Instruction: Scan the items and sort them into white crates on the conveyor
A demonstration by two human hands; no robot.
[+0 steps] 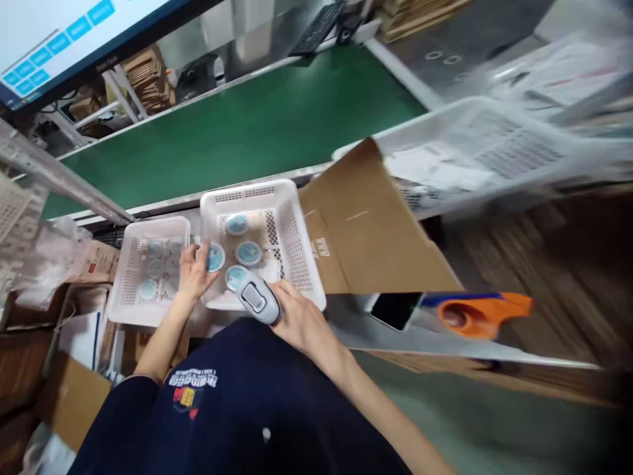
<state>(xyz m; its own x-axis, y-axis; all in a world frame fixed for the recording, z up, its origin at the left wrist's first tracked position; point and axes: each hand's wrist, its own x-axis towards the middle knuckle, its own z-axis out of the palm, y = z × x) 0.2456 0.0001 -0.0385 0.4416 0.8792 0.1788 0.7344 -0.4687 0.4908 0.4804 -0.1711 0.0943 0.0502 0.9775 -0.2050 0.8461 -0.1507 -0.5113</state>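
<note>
Head view shows our right hand (pixel 301 320) gripping the scanner (pixel 257 298) over the middle basket (pixel 301 257), our left hand (pixel 194 272) pinching one round tin (pixel 215 257), three tins remaining inside.

Right hand (pixel 297 320) gripping scanner (pixel 257 298) beside white basket (pixel 297 254)

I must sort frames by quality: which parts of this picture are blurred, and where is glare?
Head view: the large white basket and the papers at upper right are smeared by motion; the round tins, left hand and scanner in the right hand stay fairly sharp; the monitor is overexposed.
</note>
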